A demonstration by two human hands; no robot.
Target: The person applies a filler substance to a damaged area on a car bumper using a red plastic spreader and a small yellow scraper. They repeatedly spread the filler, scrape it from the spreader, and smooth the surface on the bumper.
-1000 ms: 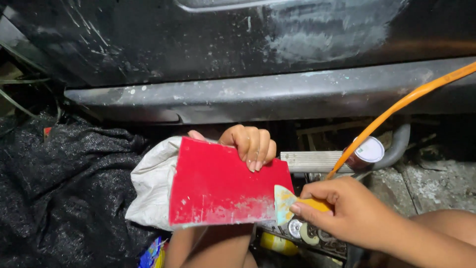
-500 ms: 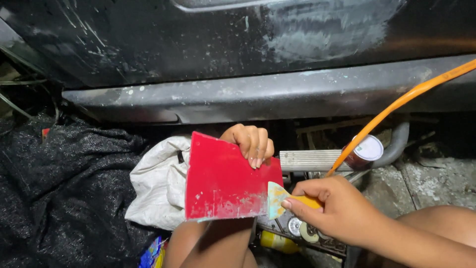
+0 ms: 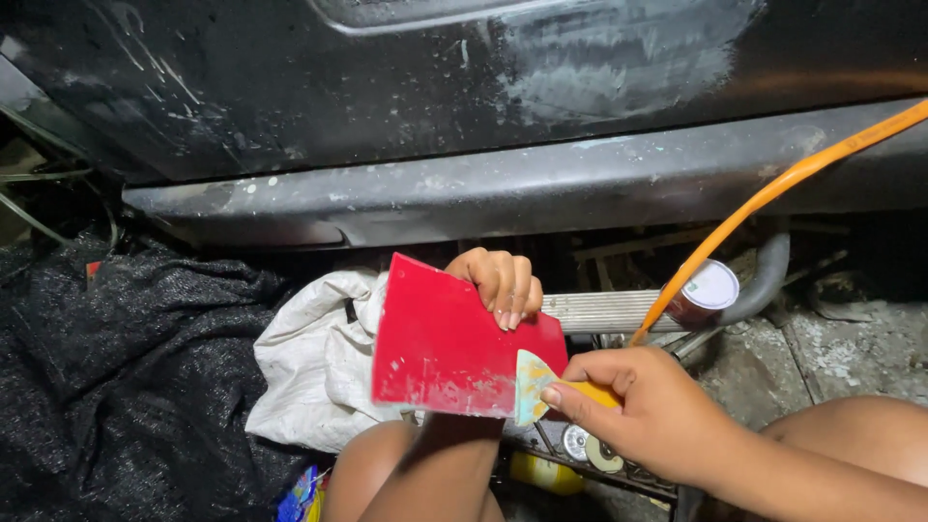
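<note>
Fingers of the left hand (image 3: 503,282) curl over the far edge of one flat red plastic board (image 3: 454,343), pressed together with the nails facing the camera, thumb hidden behind it. That board stands tilted at the centre of the scene, its near edge smeared with pale filler and hanging just above the person's knee.

The right hand (image 3: 650,411) comes in from the right, thumb and forefinger pinching the yellow handle of one small putty knife (image 3: 535,385); its pale, filler-coated blade lies against the board's near right corner, touching it.

Far behind both hands runs the long grey sill edge of a dark car body (image 3: 503,184), with a sanded whitish patch higher on the panel. Between sill and board there is only a narrow dark gap.

Left of the board lies one crumpled white cloth bag (image 3: 309,362), and beyond it black mesh fabric (image 3: 116,387). To the right, one orange hose (image 3: 773,188) slants up past one small round tin with a white lid (image 3: 708,290), and one ribbed metal bar (image 3: 604,311) lies just behind the board's right edge.
</note>
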